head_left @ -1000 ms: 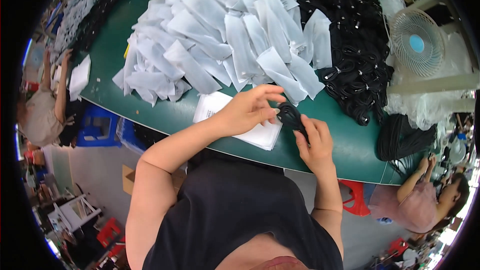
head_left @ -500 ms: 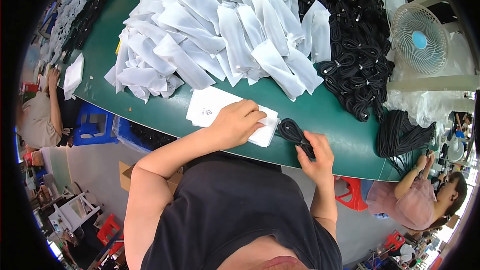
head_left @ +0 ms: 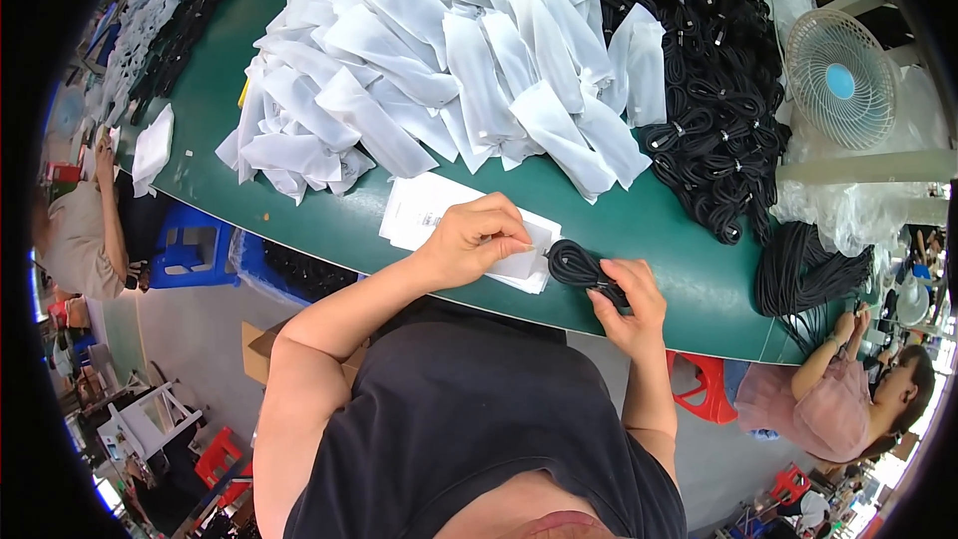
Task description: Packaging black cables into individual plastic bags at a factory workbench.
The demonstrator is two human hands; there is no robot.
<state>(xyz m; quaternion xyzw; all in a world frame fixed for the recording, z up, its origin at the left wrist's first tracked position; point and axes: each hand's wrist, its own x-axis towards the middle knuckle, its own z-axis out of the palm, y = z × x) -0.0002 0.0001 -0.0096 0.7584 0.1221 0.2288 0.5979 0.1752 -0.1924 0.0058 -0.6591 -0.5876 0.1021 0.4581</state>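
My left hand (head_left: pixel 481 238) rests over a flat stack of white plastic bags (head_left: pixel 409 202) near the table's front edge. Its thumb and fingers pinch the right end of the top bag, which looks slightly raised there. A coiled black cable (head_left: pixel 573 264) is gripped by my right hand (head_left: pixel 633 305), thumb in front and fingers behind. The coil's left end meets the bag's right end; whether any of it is inside I cannot tell. Beyond my hands lies a heap of filled white bags (head_left: pixel 389 70).
Bundled black cables (head_left: pixel 714 120) pile up on the green table (head_left: pixel 329 225) at the right, beside a fan (head_left: pixel 840 80). A loose black cable bundle (head_left: pixel 803 274) lies near a co-worker (head_left: pixel 813 404) at right. Another person (head_left: pixel 85 225) works at the left, near a blue stool (head_left: pixel 190 245).
The coiled cable has shifted slightly left, up against the bag's end. My left fingers have moved a little and now lift the top bag's edge.
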